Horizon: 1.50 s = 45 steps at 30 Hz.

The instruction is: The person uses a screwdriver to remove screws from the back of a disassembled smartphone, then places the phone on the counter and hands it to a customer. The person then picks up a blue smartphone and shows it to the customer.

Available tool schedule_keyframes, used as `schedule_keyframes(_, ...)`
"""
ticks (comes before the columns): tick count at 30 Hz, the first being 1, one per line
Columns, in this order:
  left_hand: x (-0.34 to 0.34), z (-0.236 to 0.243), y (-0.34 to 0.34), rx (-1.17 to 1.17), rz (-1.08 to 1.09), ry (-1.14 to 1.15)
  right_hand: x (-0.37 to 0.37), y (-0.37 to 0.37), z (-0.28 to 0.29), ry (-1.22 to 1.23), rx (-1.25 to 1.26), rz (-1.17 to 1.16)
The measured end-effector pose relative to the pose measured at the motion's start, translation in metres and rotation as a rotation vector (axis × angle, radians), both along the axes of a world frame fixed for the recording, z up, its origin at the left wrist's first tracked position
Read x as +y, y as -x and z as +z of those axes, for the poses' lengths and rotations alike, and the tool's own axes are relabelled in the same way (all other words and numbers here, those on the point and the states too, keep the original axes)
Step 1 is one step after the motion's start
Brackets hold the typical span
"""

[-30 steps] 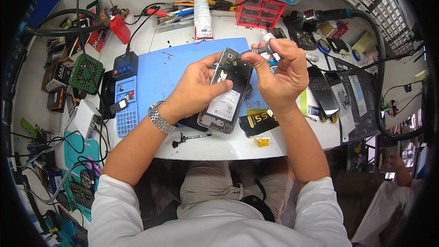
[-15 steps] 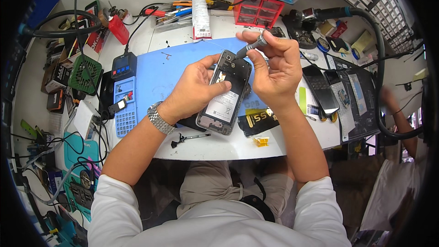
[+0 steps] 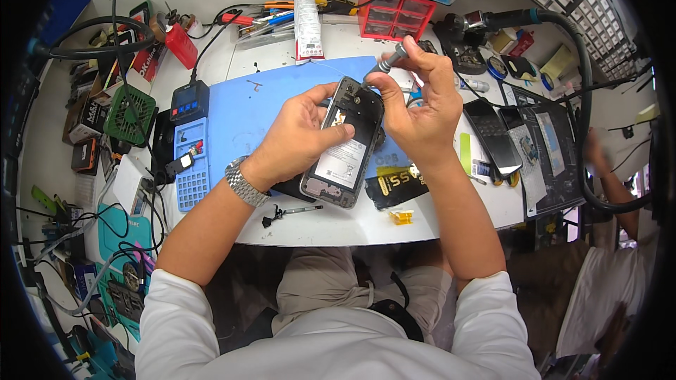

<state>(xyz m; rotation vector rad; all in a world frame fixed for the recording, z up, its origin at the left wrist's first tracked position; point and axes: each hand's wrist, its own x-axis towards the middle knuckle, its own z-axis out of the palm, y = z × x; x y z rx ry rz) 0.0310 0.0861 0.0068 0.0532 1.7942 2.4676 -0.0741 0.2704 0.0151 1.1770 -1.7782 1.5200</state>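
An opened smartphone (image 3: 345,155) lies tilted in my left hand (image 3: 308,130), its inside facing up. My left thumb presses on the phone's battery area, and the fingers wrap round its far left side. In my right hand (image 3: 422,102) is a grey screwdriver (image 3: 389,61), pinched between thumb and fingers. The shaft slants down to the upper end of the phone, close to its camera area; whether the tip sits in a screw is too small to tell. Below the phone lies a blue work mat (image 3: 243,109).
A thin black-ended part (image 3: 292,214) and a yellow film piece (image 3: 401,217) lie near the table's front edge. On the right rest dark phones (image 3: 493,134). A white tube (image 3: 308,28) and a red drawer box (image 3: 396,10) stand at the back. At far right, another person's arm (image 3: 612,176) shows.
The screwdriver has leaned a little to the left and its top has risen slightly. My right fingers have shifted on its handle. The phone has barely moved.
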Motion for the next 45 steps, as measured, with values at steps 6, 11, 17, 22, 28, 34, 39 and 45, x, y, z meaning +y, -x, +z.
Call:
schedule_keyframes(6, 0.001, 0.000, 0.001, -0.006, 0.005, -0.002, -0.006, 0.003, -0.005, 0.162, 0.012, 0.097)
schedule_keyframes(11, 0.000, 0.000, 0.000, -0.018, -0.011, 0.013, -0.005, 0.001, -0.006, 0.117, -0.098, 0.124)
schedule_keyframes(17, -0.004, 0.002, 0.002, 0.023, 0.061, 0.003, -0.006, 0.004, -0.004, 0.212, -0.099, 0.037)
schedule_keyframes(22, -0.026, 0.006, 0.010, 0.012, 0.397, -0.014, -0.002, 0.020, 0.002, 0.321, -0.299, 0.031)
schedule_keyframes(28, -0.035, 0.005, 0.015, 0.019, 0.569, -0.107, 0.004, 0.027, 0.000, 0.107, -0.482, 0.041)
schedule_keyframes(34, -0.034, 0.004, 0.015, 0.013, 0.514, -0.097, -0.002, 0.026, -0.014, -0.006, -0.475, 0.006)
schedule_keyframes(39, -0.033, 0.000, 0.016, 0.002, 0.518, -0.076, -0.002, 0.024, -0.018, -0.092, -0.424, -0.014)
schedule_keyframes(45, -0.029, -0.001, 0.013, -0.013, 0.456, -0.005, -0.005, 0.023, -0.010, 0.062, -0.455, -0.014)
